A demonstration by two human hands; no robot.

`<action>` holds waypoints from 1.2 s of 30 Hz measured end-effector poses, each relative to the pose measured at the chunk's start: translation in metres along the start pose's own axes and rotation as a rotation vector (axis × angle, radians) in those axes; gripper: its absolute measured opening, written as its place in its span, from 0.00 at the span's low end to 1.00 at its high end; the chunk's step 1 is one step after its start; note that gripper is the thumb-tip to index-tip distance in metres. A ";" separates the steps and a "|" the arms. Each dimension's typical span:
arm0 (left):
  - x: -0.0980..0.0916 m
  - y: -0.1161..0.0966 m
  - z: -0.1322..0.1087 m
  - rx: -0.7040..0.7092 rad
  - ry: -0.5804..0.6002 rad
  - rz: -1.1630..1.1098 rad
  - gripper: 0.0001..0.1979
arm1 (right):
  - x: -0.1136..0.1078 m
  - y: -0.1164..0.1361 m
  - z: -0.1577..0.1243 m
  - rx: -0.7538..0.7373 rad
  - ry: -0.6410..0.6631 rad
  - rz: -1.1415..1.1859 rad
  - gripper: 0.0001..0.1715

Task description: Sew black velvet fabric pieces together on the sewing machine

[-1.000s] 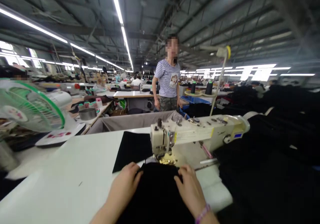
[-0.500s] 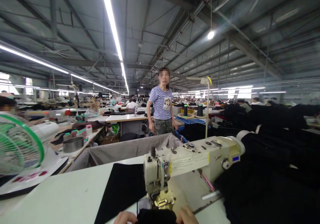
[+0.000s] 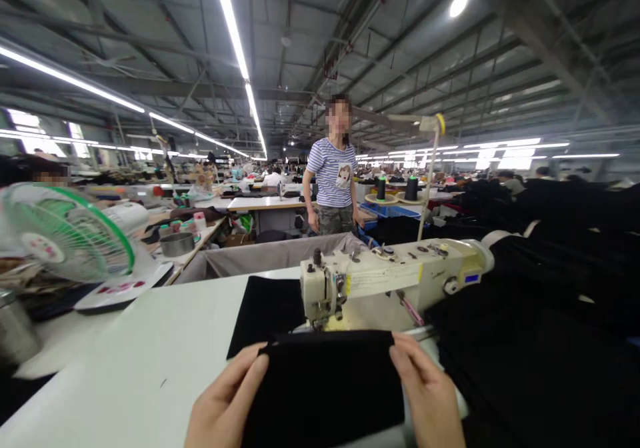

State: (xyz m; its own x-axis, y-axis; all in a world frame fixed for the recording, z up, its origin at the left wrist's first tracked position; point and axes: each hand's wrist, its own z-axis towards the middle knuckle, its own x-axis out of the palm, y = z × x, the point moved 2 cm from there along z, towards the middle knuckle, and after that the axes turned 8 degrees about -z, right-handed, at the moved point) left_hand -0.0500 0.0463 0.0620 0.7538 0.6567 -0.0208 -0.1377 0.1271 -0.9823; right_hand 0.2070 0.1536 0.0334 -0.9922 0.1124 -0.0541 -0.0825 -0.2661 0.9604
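Note:
A piece of black fabric point(image 3: 327, 388) is stretched between my two hands, its top edge level in front of the sewing machine point(image 3: 370, 278). My left hand point(image 3: 227, 398) pinches its upper left corner between thumb and fingers. At the upper right corner, my right hand point(image 3: 427, 391) grips the cloth the same way. The held fabric hides the machine's needle area and part of its bed. Behind it, to the left of the machine head, another black fabric piece point(image 3: 267, 311) lies flat on the pale table point(image 3: 150, 361).
On the right, a large heap of black fabric point(image 3: 540, 361) borders the machine. A green-rimmed fan point(image 3: 70, 235) stands at the left. Beyond the table is a grey cloth-lined bin point(image 3: 270, 253), with a person in a striped shirt point(image 3: 333, 175) behind it. Thread cones point(image 3: 411, 188) stand behind the machine.
Both hands have come up into fuller view, lifting the black fabric and spreading it before the machine. The camera view has tilted down slightly.

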 end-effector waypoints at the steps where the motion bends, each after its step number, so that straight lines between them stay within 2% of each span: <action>1: 0.003 -0.005 -0.002 -0.009 0.018 -0.014 0.24 | -0.004 0.001 -0.001 0.014 -0.021 -0.038 0.27; 3: 0.011 -0.008 -0.004 -0.021 0.044 -0.096 0.22 | -0.007 -0.001 -0.004 0.038 -0.032 -0.066 0.26; 7: 0.019 0.000 -0.006 -0.054 0.032 -0.294 0.17 | -0.006 -0.009 -0.009 0.048 -0.012 -0.012 0.23; 14: 0.016 0.002 -0.008 -0.039 0.069 -0.343 0.15 | -0.007 -0.020 -0.006 0.122 -0.074 0.025 0.24; 17: 0.013 0.001 -0.007 -0.074 0.031 -0.375 0.13 | -0.006 -0.023 -0.005 0.146 -0.054 0.037 0.24; 21: 0.014 0.001 -0.005 -0.188 -0.044 -0.452 0.16 | -0.004 -0.018 -0.005 0.238 -0.013 0.172 0.26; 26: 0.017 -0.003 -0.004 -0.202 -0.072 -0.479 0.16 | -0.003 -0.009 -0.004 0.341 -0.009 0.291 0.26; 32: 0.018 -0.001 -0.002 -0.187 -0.071 -0.446 0.17 | -0.004 -0.015 -0.003 0.317 0.030 0.302 0.24; 36: 0.018 0.001 0.001 -0.222 -0.109 -0.435 0.22 | -0.003 -0.018 -0.003 0.314 0.082 0.299 0.24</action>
State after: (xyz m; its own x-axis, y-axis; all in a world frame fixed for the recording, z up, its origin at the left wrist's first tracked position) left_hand -0.0369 0.0590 0.0604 0.6377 0.6534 0.4080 0.3237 0.2533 -0.9116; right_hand 0.2107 0.1556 0.0154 -0.9732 -0.0046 0.2297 0.2295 0.0303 0.9728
